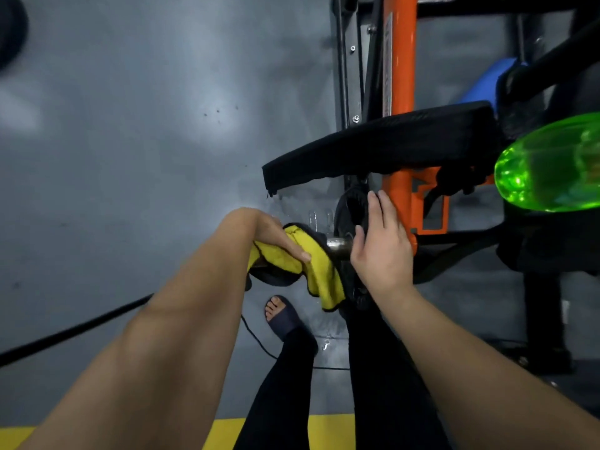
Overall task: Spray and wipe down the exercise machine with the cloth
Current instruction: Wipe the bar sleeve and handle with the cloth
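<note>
Bracing the weight plate with our right grip flat and wide, we likely steady the bar for our left grip, clutching the cloth just beside.

yellow fleecy cloth: soft, matt | short round steel bar: bare metal, dull shine | orange frame post: painted metal, semi-gloss | black seat pad: matt, textured | green translucent plastic bottle: glossy | grey floor: smooth sheen

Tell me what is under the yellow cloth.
A steel bar runs out from under the cloth toward the plate. The left hand grips the cloth from above. The bar's end is covered, so it cannot be seen.
</note>
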`<state>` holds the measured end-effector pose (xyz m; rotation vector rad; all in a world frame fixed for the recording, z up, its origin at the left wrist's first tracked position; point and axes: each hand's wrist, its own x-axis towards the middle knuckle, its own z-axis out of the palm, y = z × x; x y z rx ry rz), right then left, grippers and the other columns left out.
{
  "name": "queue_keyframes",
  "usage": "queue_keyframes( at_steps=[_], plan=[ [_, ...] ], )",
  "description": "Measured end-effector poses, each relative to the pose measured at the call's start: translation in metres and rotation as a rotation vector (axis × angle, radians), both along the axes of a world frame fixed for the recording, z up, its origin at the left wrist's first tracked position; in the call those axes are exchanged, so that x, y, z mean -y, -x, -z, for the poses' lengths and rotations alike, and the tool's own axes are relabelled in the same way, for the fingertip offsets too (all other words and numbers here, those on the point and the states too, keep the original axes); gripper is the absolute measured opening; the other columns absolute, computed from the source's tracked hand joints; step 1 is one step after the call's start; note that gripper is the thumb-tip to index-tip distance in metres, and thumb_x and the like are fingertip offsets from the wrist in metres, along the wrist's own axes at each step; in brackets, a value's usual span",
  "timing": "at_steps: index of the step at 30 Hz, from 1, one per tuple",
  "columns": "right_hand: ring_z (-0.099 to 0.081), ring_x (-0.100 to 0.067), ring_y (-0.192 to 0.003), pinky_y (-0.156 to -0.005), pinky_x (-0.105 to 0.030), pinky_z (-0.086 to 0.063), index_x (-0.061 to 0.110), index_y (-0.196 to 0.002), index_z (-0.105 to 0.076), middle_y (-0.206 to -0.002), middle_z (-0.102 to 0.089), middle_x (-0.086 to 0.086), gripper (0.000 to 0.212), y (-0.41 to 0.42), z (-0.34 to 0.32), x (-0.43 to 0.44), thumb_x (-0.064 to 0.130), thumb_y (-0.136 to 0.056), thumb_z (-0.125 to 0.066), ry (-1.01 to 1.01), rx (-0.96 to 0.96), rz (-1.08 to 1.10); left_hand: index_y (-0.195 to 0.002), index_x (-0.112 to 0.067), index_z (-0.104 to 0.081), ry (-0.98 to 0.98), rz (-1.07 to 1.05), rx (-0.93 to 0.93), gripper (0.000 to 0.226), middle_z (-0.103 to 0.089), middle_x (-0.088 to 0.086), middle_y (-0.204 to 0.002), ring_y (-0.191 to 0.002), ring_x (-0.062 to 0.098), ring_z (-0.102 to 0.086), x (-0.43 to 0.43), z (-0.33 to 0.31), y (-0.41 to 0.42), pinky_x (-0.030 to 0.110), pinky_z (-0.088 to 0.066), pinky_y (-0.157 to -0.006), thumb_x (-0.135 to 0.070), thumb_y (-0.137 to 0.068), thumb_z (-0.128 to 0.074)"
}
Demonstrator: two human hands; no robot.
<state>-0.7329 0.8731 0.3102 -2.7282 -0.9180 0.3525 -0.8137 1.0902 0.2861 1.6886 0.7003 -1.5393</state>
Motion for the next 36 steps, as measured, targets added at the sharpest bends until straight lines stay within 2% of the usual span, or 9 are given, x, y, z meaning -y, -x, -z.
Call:
queue_keyframes(
  at_steps=[4,7,11,16,23,26,30,33,36],
  plan=[
    [-0.055,-0.035,-0.131,-0.101,-0.041,-0.051,0.008,-0.152,-0.042,-0.16,-0.038,-0.011,0.061,0.0,0.001,0.001,0.015,-0.095,-0.061,0.023,-0.032,0.025,-0.131,-0.025,-0.056,-0.219,0.144,0.226,0.096,-0.066,-0.002,-0.128,-0.114,0.027,-0.063,0.056,0.008,-0.022,0.041,-0.05,-0.098,-0.08,-0.056,-0.075],
    [-0.055,-0.037,-0.13,-0.1,-0.042,-0.051,0.008,-0.152,-0.043,-0.16,-0.038,-0.013,0.061,-0.001,-0.002,0.0,0.013,-0.094,-0.061,0.031,-0.038,0.021,-0.148,-0.023,-0.033,-0.567,0.265,0.495,0.075,-0.053,0.009,-0.135,-0.122,0.031,-0.055,0.118,0.006,-0.024,0.041,-0.044,-0.089,-0.045,-0.084,-0.066],
    [-0.057,-0.036,-0.128,-0.096,-0.042,-0.053,0.009,-0.152,-0.042,-0.16,-0.038,-0.012,0.061,-0.001,-0.002,-0.002,0.014,-0.095,-0.061,0.045,-0.026,0.01,-0.154,-0.027,-0.026,-0.563,0.256,0.592,0.079,-0.052,0.008,-0.134,-0.12,0.032,-0.055,0.122,0.003,-0.019,0.042,-0.046,-0.086,-0.036,-0.086,-0.066],
    [-0.056,-0.035,-0.128,-0.096,-0.042,-0.053,0.011,-0.153,-0.039,-0.161,-0.035,-0.01,0.062,-0.002,-0.003,-0.001,0.017,-0.095,-0.06,0.08,-0.037,-0.002,-0.111,-0.023,-0.063,-0.043,0.031,0.096,0.047,-0.066,0.006,-0.115,-0.102,0.028,-0.063,0.034,-0.012,-0.029,0.04,-0.052,-0.089,-0.049,-0.074,-0.072],
    [-0.06,-0.035,-0.121,-0.087,-0.04,-0.056,0.011,-0.155,-0.035,-0.159,-0.037,-0.012,0.068,-0.014,0.0,-0.013,0.019,-0.093,-0.061,0.198,-0.009,-0.058,-0.081,-0.017,-0.054,-0.068,-0.478,0.0,0.03,-0.059,0.01,-0.093,-0.071,0.016,-0.051,-0.026,-0.003,0.044,0.027,-0.044,-0.069,-0.024,-0.108,-0.044],
    [-0.06,-0.035,-0.121,-0.085,-0.039,-0.057,0.012,-0.156,-0.035,-0.159,-0.038,-0.012,0.068,-0.015,0.0,-0.012,0.02,-0.094,-0.061,0.208,0.004,-0.057,-0.096,-0.01,-0.061,-0.144,-0.389,0.007,0.02,-0.06,0.019,-0.114,-0.085,0.028,-0.058,-0.022,0.005,0.04,0.037,-0.047,-0.086,-0.027,-0.102,-0.053],
    [-0.062,-0.035,-0.115,-0.08,-0.04,-0.057,0.012,-0.154,-0.037,-0.156,-0.04,-0.011,0.066,-0.013,-0.001,-0.012,0.02,-0.093,-0.062,0.217,0.005,-0.063,-0.125,-0.016,-0.06,-0.04,-0.364,0.034,0.059,-0.056,0.013,-0.131,-0.117,0.029,-0.054,0.023,-0.008,0.008,0.045,-0.039,-0.11,-0.059,-0.085,-0.054],
    [-0.062,-0.036,-0.116,-0.08,-0.042,-0.057,0.012,-0.152,-0.039,-0.155,-0.041,-0.011,0.066,-0.014,0.0,-0.012,0.019,-0.091,-0.063,0.195,-0.006,-0.057,-0.16,-0.029,-0.033,0.017,-0.284,0.17,0.091,-0.027,-0.001,-0.168,-0.154,0.026,-0.025,0.059,-0.017,-0.021,0.046,-0.02,-0.124,-0.079,-0.085,-0.047],
    [-0.061,-0.035,-0.119,-0.082,-0.042,-0.057,0.013,-0.153,-0.039,-0.156,-0.04,-0.01,0.065,-0.014,0.001,-0.011,0.018,-0.092,-0.061,0.181,-0.009,-0.049,-0.163,-0.031,-0.026,0.193,-0.404,0.206,0.081,-0.022,-0.008,-0.169,-0.157,0.019,-0.018,0.069,-0.01,-0.04,0.039,-0.015,-0.126,-0.075,-0.096,-0.04]
  ],
)
